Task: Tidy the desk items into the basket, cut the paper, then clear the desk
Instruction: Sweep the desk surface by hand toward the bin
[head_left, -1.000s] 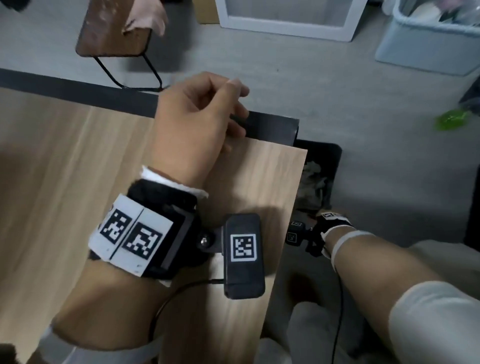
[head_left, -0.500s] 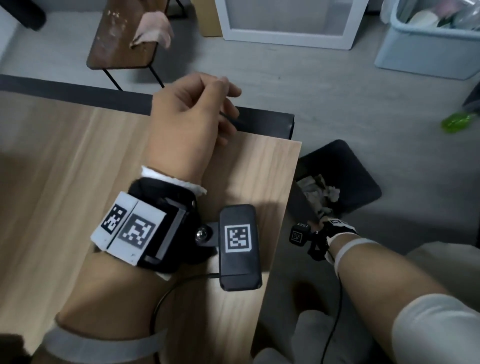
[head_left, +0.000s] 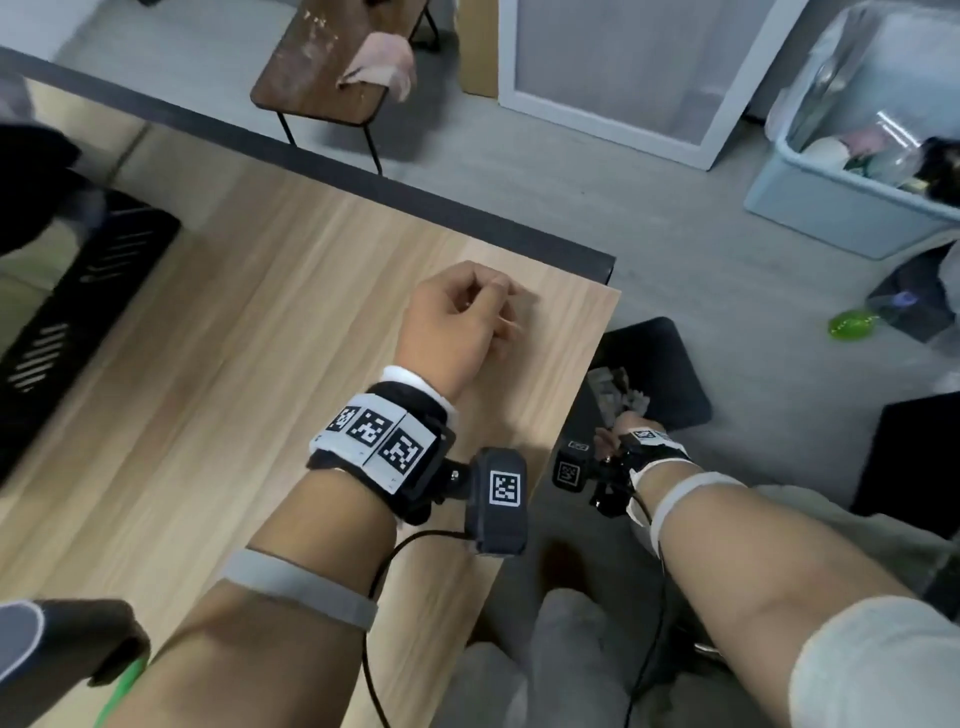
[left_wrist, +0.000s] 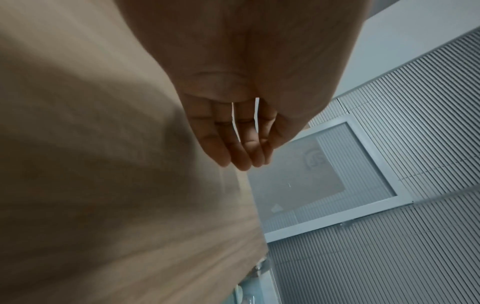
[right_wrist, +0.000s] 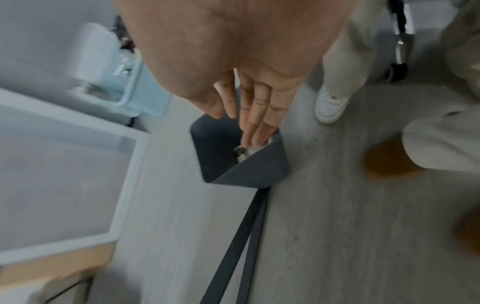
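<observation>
My left hand (head_left: 467, 317) rests near the far right corner of the wooden desk (head_left: 260, 364), fingers loosely bent and holding nothing. The left wrist view shows those fingers (left_wrist: 241, 148) relaxed just above the desk top (left_wrist: 103, 185). My right hand (head_left: 608, 441) hangs below the desk's right edge, mostly hidden by its wrist camera. In the right wrist view its straight fingers (right_wrist: 254, 119) point down into a dark bin (right_wrist: 249, 170) holding crumpled paper scraps (right_wrist: 246, 152). The bin (head_left: 670, 374) stands on the floor. A black slotted basket (head_left: 78, 296) sits at the desk's left.
A light blue tub (head_left: 841, 202) full of items stands at the far right. A small brown table (head_left: 322, 67) with a pink cloth and a white-framed panel (head_left: 623, 78) lie beyond the desk. A green object (head_left: 852, 325) lies on the floor. A person's white shoe (right_wrist: 330, 105) stands near the bin.
My left hand has drawn back from the desk's far edge onto the wood. The head view has swung left, bringing the black basket in. The right hand stays over the bin.
</observation>
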